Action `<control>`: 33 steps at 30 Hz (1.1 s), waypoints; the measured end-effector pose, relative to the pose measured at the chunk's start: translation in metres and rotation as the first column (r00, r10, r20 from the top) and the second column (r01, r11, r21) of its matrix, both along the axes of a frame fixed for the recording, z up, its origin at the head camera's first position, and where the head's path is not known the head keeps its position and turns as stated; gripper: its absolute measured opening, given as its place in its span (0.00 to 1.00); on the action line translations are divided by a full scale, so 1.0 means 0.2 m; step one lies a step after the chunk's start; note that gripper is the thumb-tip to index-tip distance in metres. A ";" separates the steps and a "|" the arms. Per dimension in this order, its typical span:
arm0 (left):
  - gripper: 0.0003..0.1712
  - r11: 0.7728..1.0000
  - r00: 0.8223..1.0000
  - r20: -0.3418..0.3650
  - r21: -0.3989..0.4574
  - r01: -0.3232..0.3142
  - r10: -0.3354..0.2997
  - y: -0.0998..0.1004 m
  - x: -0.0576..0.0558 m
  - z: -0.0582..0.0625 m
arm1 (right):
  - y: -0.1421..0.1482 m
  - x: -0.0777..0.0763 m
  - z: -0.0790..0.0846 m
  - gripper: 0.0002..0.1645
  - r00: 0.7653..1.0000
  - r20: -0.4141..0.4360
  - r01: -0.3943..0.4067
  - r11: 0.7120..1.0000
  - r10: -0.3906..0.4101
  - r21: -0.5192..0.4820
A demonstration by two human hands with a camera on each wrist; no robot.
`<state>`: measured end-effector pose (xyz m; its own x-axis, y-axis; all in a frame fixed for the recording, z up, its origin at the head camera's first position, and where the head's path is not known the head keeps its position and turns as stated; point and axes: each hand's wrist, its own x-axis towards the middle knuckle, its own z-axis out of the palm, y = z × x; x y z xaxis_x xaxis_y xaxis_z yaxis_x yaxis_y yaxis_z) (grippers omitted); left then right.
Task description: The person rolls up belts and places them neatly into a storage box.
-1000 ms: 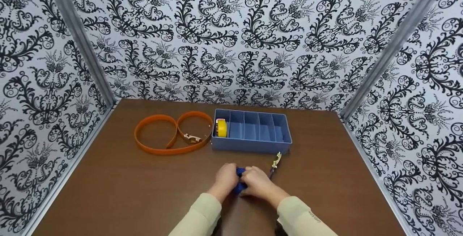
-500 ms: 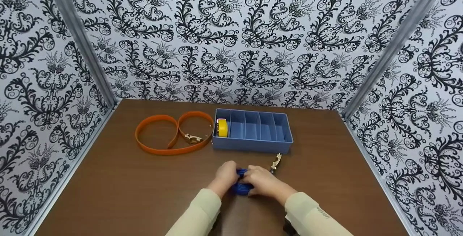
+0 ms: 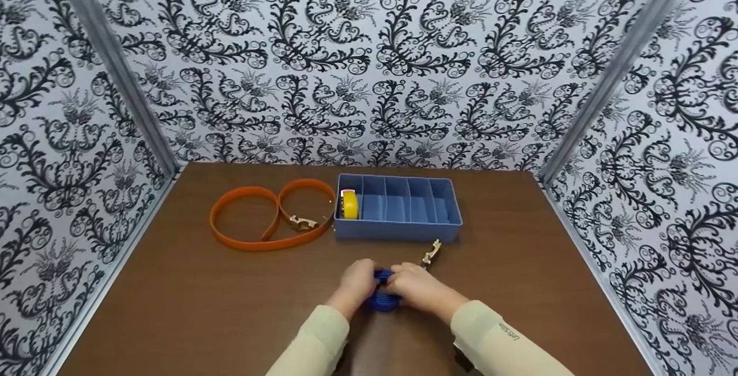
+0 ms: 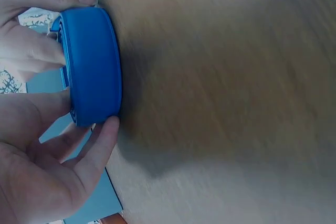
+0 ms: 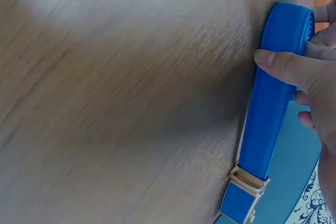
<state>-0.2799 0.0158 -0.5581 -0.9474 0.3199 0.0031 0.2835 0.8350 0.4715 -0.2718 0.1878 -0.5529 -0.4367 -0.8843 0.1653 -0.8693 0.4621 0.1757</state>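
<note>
The blue belt (image 3: pixel 384 302) was on the table, wound into a tight coil between both hands, strap on edge with its spiral face upward. The left hand (image 3: pixel 358 279) had its grip pinched on the coil's left side, a finger pressed to the outer wrap. The right hand (image 3: pixel 420 287) pinched the other side: its thumb lay across the outside of the strap and other fingers reached toward the coil's middle. Past that hand, a length of unwound strap ran forward to a metal buckle (image 3: pixel 430 254), which lay near the front wall of a blue-grey tray (image 3: pixel 398 231).

The tray was split into five compartments, and a yellow coil (image 3: pixel 350 205) sat in the leftmost one. Just beside the tray's left end, an orange belt (image 3: pixel 253 246) stood on edge in two loops, its own clasp (image 3: pixel 302 224) inside the right-hand loop. Pale sleeves (image 3: pixel 323 330) covered both forearms. The brown table (image 3: pixel 219 312) reached back to walls (image 3: pixel 323 47) covered in black scrollwork on white.
</note>
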 end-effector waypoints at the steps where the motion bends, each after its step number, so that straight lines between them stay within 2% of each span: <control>1: 0.11 1.000 1.000 -0.001 0.012 -0.004 0.004 -0.01 0.00 -0.01 | 0.00 0.00 -0.01 0.17 1.000 -0.007 -0.006 1.000 0.006 -0.007; 6: 0.12 0.991 0.999 0.031 0.127 -0.029 0.026 -0.02 0.01 -0.03 | -0.01 0.01 -0.03 0.15 1.000 0.008 0.016 1.000 -0.016 -0.025; 12: 0.16 0.954 0.991 0.092 0.275 -0.120 0.098 -0.02 0.02 -0.05 | -0.04 0.03 -0.06 0.14 0.991 0.078 0.118 0.988 -0.110 -0.104; 15: 0.20 0.943 0.983 0.103 0.286 -0.172 0.149 -0.01 0.02 -0.05 | -0.06 0.03 -0.08 0.14 0.982 0.089 0.175 0.977 -0.165 -0.125; 18: 0.22 0.942 0.977 0.113 0.266 -0.205 0.181 -0.01 0.02 -0.04 | -0.08 0.03 -0.09 0.14 0.975 0.102 0.211 0.970 -0.199 -0.117; 24: 0.19 0.954 0.982 0.099 0.237 -0.181 0.162 -0.01 0.00 -0.04 | -0.06 0.02 -0.08 0.17 0.973 0.154 0.189 0.974 -0.169 -0.127; 29: 0.15 0.967 0.990 0.068 0.217 -0.132 0.120 -0.01 0.00 -0.02 | -0.01 -0.01 -0.04 0.22 0.988 0.109 0.120 0.990 -0.112 -0.073; 33: 0.12 0.988 0.997 0.040 0.142 -0.065 0.060 0.00 0.00 0.00 | 0.02 -0.01 0.00 0.21 0.993 0.090 0.081 0.997 -0.081 -0.001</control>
